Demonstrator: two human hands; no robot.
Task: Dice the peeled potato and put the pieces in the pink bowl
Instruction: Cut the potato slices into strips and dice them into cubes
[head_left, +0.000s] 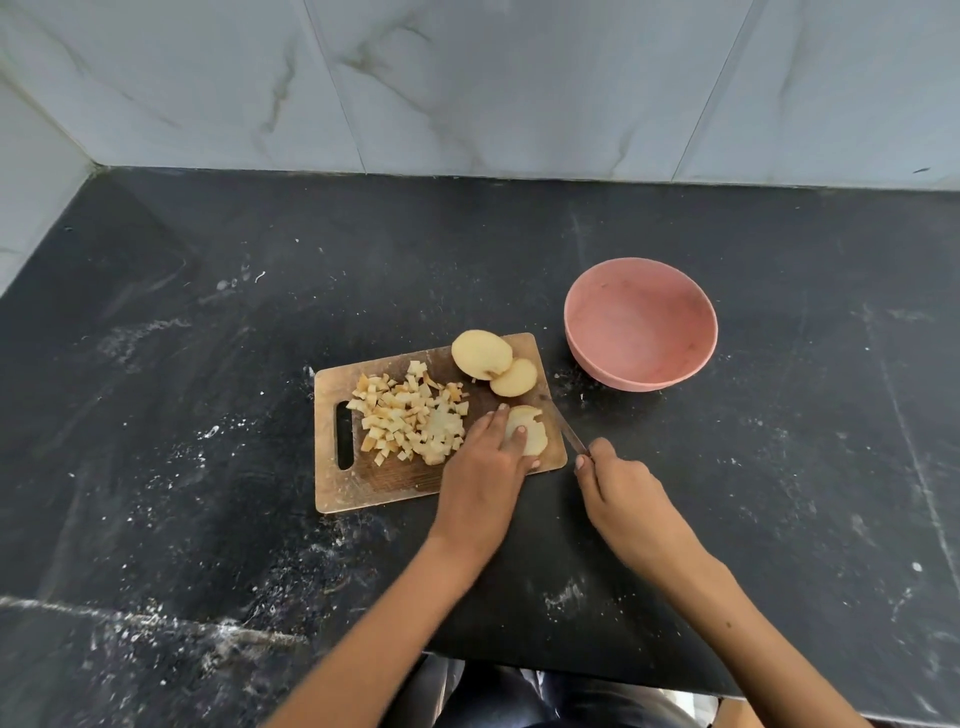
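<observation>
On the cutting board (363, 483), the left hand (483, 467) presses potato slices (535, 436) with flat fingers while the right hand (618, 488) grips the knife (563, 426) (dicing continues; pink bowl (641, 322) empty).

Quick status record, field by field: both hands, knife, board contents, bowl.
left hand: fingers pressing potato slices on the board
right hand: grips knife, blade beside the slices
diced pile: on the board, toward its handle slot
uncut pieces: two, at board's far corner
bowl: right of the board, no pieces in it
</observation>
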